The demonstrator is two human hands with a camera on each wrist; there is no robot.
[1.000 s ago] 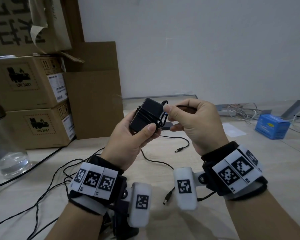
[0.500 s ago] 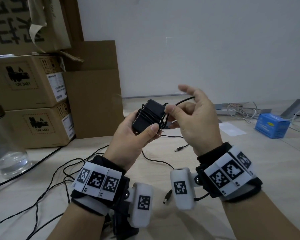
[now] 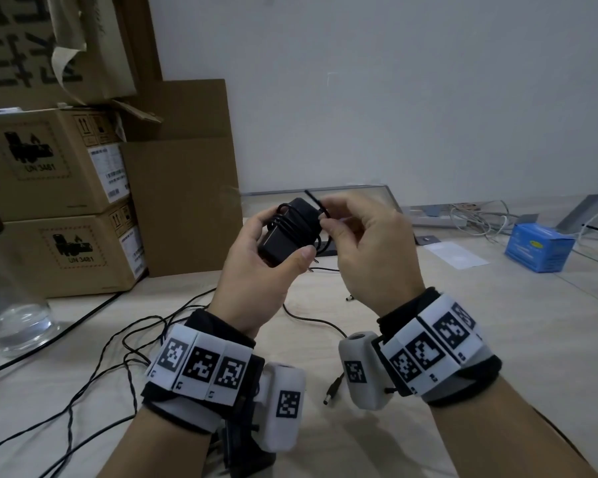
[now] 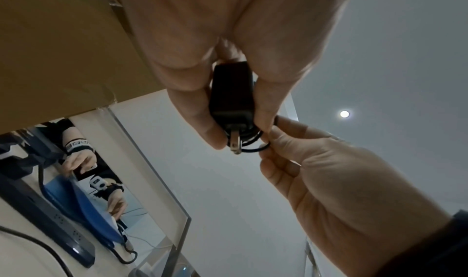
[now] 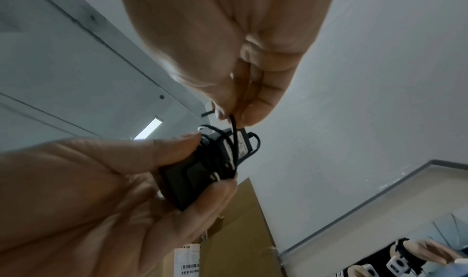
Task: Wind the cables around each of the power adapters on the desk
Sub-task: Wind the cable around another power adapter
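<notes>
My left hand (image 3: 256,270) holds a black power adapter (image 3: 287,232) above the desk, thumb on its near end and fingers behind it. Several turns of its thin black cable (image 3: 290,224) wrap its middle. In the left wrist view the adapter (image 4: 231,93) shows its metal prongs (image 4: 234,143) pointing away. My right hand (image 3: 363,250) pinches the cable just right of the adapter, and the right wrist view shows the cable (image 5: 234,133) running from that pinch down across the adapter (image 5: 202,173). Other loose cables (image 3: 111,367) lie on the desk at the left.
Stacked cardboard boxes (image 3: 59,201) stand at the back left, with a glass jar (image 3: 11,294) at the left edge. A barrel plug (image 3: 332,391) lies on the desk between my wrists. A blue box (image 3: 539,246) and white wires (image 3: 480,219) sit at the right.
My right hand has carried the cable up and over the adapter and come back to its right side, fingers closed again. The loose tail has left the desk. My left hand kept its hold.
</notes>
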